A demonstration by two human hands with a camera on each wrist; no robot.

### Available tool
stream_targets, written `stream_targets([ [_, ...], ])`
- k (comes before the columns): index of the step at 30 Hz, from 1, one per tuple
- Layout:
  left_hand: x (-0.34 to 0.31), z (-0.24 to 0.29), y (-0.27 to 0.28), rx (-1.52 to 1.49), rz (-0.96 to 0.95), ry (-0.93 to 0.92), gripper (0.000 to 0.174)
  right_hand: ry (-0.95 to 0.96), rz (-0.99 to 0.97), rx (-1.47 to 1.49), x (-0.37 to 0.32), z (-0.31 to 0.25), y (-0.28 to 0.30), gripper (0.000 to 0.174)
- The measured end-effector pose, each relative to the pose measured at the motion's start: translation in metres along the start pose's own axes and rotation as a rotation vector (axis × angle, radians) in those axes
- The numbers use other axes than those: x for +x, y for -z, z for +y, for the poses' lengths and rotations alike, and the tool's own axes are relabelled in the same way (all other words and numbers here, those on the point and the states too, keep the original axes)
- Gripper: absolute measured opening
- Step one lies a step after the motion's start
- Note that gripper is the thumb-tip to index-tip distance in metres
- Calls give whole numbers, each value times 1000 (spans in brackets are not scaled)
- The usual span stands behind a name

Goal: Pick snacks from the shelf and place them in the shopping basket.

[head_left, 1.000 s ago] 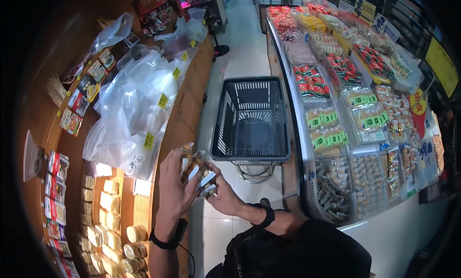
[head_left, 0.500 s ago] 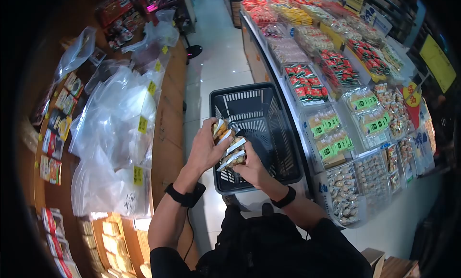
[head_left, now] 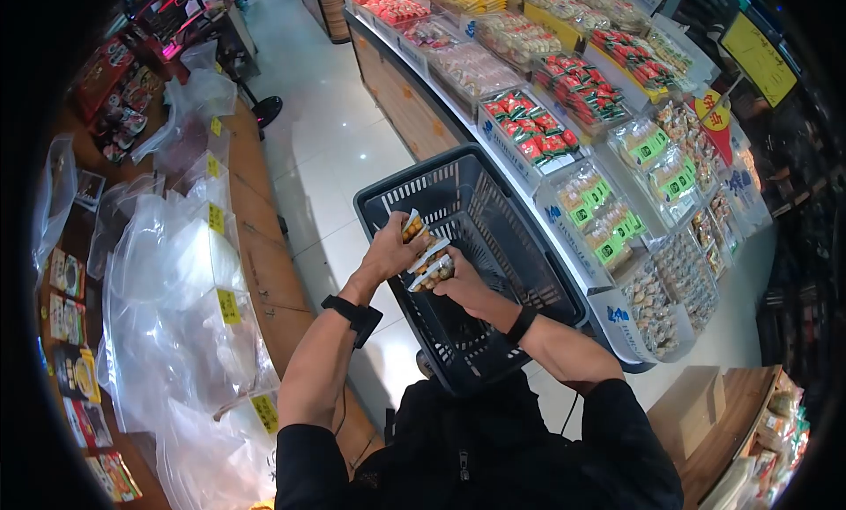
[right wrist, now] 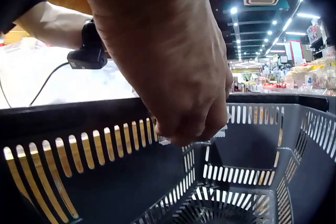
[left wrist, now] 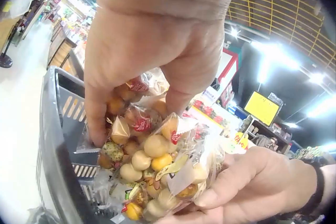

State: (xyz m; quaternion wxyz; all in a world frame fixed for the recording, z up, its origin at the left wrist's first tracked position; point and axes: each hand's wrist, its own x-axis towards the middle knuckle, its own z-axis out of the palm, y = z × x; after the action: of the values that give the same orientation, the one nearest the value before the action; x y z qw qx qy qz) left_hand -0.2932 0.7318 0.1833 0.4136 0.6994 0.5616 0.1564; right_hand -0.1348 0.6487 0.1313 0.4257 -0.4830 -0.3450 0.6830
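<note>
Several clear packets of small round snacks (head_left: pixel 430 268), tan and yellow balls with white seals, are held together over the black shopping basket (head_left: pixel 520 246). My left hand (head_left: pixel 388 252) grips them from the left, fingers and thumb curled down around the upper packets, as the left wrist view shows. From the right, my right hand (head_left: pixel 465 285) holds the near packets, its thumb (left wrist: pixel 212 198) against the wrapper. In the right wrist view that hand (right wrist: pixel 184 98) hangs over the slotted basket (right wrist: pixel 105 182) and mostly hides the packets.
On the right stands a display counter with red packets (head_left: pixel 529 127) and green-labelled packets (head_left: pixel 590 210) in bins. A wooden shelf unit covered with plastic sheeting (head_left: pixel 167 290) runs along the left. The tiled aisle floor (head_left: pixel 326 140) lies between. A wooden stand (head_left: pixel 731 422) is at lower right.
My hands have brought the packets from beside the left shelf to over the basket, moving right. The view has turned, and the basket now sits tilted in it, nearer my body.
</note>
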Motion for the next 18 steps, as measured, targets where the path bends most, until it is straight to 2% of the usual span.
stream_targets([
  [4,34,-24,-4,22,-73,22,60,-29,47,-24,33,18,2,81],
  [12,84,-58,-9,239,-251,-10,51,-74,24,-7,77,55,6,81],
  [18,118,-60,-17,267,-402,212,56,-128,59,-131,103,69,24,80],
])
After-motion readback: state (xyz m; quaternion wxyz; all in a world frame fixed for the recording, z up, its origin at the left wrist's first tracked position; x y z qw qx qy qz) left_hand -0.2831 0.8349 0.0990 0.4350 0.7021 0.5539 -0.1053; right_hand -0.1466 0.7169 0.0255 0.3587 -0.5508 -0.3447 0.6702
